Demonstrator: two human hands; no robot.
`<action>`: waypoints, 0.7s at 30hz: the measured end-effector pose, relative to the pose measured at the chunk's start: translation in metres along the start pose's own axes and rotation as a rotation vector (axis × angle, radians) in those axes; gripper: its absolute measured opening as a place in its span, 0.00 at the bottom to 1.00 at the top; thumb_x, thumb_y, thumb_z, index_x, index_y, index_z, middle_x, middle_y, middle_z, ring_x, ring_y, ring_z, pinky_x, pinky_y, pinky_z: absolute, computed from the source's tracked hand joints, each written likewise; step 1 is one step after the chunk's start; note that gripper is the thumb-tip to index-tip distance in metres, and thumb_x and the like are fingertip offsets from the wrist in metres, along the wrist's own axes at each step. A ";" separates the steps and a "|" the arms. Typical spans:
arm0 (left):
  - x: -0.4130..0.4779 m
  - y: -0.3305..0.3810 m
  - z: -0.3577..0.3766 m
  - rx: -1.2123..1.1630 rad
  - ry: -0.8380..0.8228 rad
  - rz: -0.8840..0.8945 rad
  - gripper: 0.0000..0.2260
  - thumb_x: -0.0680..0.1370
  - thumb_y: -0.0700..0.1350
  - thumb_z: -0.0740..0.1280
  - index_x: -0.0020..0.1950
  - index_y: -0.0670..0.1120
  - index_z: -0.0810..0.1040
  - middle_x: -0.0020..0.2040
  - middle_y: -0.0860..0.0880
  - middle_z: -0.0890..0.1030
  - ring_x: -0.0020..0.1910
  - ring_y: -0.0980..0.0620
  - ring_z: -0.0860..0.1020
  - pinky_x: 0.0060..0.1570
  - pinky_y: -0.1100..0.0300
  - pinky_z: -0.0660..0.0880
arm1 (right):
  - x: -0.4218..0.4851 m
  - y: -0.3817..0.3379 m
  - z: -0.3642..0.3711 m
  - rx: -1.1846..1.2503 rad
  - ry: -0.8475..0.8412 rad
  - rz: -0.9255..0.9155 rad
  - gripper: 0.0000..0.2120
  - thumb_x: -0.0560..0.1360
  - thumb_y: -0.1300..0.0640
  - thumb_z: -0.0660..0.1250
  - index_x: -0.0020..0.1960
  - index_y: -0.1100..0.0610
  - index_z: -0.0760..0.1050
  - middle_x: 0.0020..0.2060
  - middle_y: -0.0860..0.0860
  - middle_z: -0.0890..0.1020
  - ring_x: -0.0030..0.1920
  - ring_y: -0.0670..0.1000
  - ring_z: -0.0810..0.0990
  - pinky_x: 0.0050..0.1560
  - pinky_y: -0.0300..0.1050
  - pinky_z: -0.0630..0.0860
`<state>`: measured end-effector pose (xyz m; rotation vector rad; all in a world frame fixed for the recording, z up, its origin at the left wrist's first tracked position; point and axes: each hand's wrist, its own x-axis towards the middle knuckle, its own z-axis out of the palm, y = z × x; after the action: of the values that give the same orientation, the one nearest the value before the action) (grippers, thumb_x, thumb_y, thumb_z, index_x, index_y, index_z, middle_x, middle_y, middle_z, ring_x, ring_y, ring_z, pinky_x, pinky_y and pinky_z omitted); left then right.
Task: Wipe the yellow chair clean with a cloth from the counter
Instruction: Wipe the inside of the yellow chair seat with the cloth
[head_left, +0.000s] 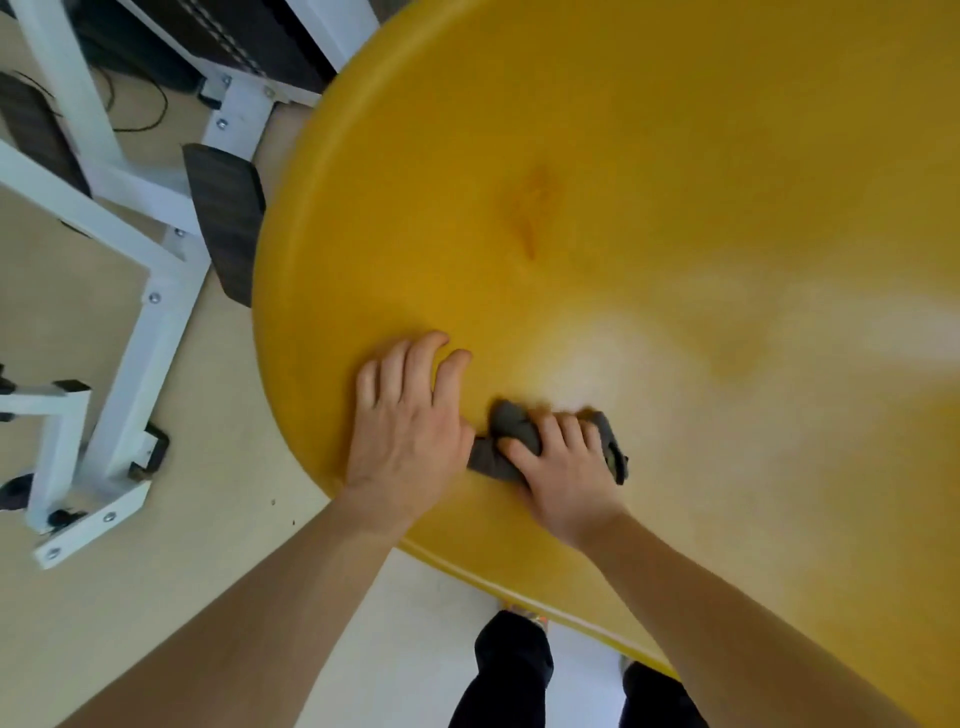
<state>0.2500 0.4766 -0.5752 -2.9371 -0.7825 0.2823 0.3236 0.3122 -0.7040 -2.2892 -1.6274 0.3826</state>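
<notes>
Yellow chair: the yellow chair (649, 182) fills the centre and right of the view, its broad curved shell running from the near edge by the person's legs away to the far right; a darker orange crease marks its middle.
Cloth: a grey cloth (506, 441) lies bunched on the shell near its near-left rim, pressed flat against the plastic.
Right hand: the right hand (563, 467) lies on top of the cloth, fingers curled down over it and gripping the bunch, so it is closed on the cloth, not open.
Left hand: the left hand (408, 415) rests just left of the cloth, touching its left end, palm down with fingers spread loosely on the bare shell; it holds nothing and seems to brace the chair.
Key relation: most of the unwiped surface lies far and to the right of both hands, and the right hand, already on the cloth, is the nearer one to it.
Likely next stroke: a sweep away from the body and rightward, toward the crease and the pale glare patch.
Risk: the smooth shell may shift under pressure if the left hand lifts.
Surroundings: a white metal frame (156, 291) stands on the beige floor (208, 545) to the left, apart from the chair.
</notes>
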 end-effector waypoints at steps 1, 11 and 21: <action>-0.001 -0.004 -0.009 -0.010 0.023 0.002 0.24 0.69 0.46 0.66 0.66 0.46 0.73 0.68 0.42 0.73 0.64 0.40 0.71 0.60 0.43 0.67 | -0.007 0.007 -0.008 -0.004 -0.099 -0.090 0.23 0.69 0.52 0.73 0.62 0.45 0.70 0.55 0.58 0.74 0.52 0.63 0.75 0.50 0.59 0.72; 0.059 -0.042 -0.107 -0.119 0.425 -0.150 0.32 0.71 0.45 0.68 0.74 0.41 0.65 0.73 0.36 0.67 0.73 0.36 0.65 0.71 0.40 0.62 | 0.157 0.043 -0.147 0.529 0.813 0.601 0.23 0.74 0.59 0.66 0.67 0.65 0.68 0.60 0.64 0.70 0.57 0.57 0.70 0.56 0.47 0.69; 0.079 -0.048 -0.082 -0.159 0.325 -0.247 0.36 0.75 0.55 0.62 0.79 0.42 0.57 0.76 0.40 0.65 0.67 0.40 0.71 0.63 0.47 0.71 | 0.040 0.037 -0.014 -0.057 0.146 0.134 0.20 0.70 0.61 0.67 0.61 0.51 0.69 0.60 0.63 0.75 0.59 0.66 0.70 0.60 0.66 0.73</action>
<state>0.3107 0.5548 -0.5007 -2.8705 -1.1408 -0.2801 0.3739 0.3376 -0.7078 -2.4143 -1.4369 0.1958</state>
